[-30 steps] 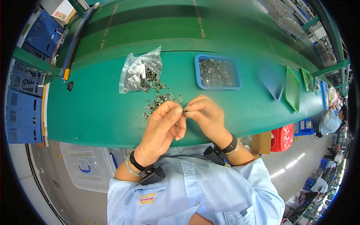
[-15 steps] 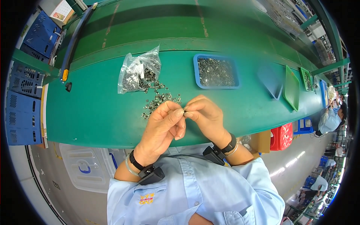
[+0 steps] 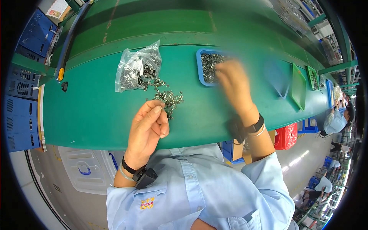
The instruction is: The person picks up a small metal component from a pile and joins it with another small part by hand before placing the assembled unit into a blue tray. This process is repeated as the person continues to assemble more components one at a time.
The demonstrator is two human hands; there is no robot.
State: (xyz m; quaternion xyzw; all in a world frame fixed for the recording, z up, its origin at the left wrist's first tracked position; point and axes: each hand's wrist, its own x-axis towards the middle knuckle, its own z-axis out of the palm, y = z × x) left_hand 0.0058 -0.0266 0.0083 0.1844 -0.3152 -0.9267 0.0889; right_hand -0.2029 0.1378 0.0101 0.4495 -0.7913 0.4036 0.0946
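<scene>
since the loose metal clips (image 3: 168, 100) spill from the clear bag (image 3: 137, 68) just ahead, our left hand (image 3: 147, 128) hovers curled beside them, grip contents unclear. right hand (image 3: 234, 82) blurred over the blue tray (image 3: 200, 69) of clips; can't tell its state.

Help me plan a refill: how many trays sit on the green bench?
3: a blue tray of small metal parts under the blurred right hand, and two green trays farther right. Others may be hidden beyond.

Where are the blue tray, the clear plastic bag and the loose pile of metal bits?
blue tray (image 3: 199, 67): head view, its left rim.
clear plastic bag (image 3: 134, 67): head view, its middle.
loose pile of metal bits (image 3: 170, 99): head view, its centre.
</scene>
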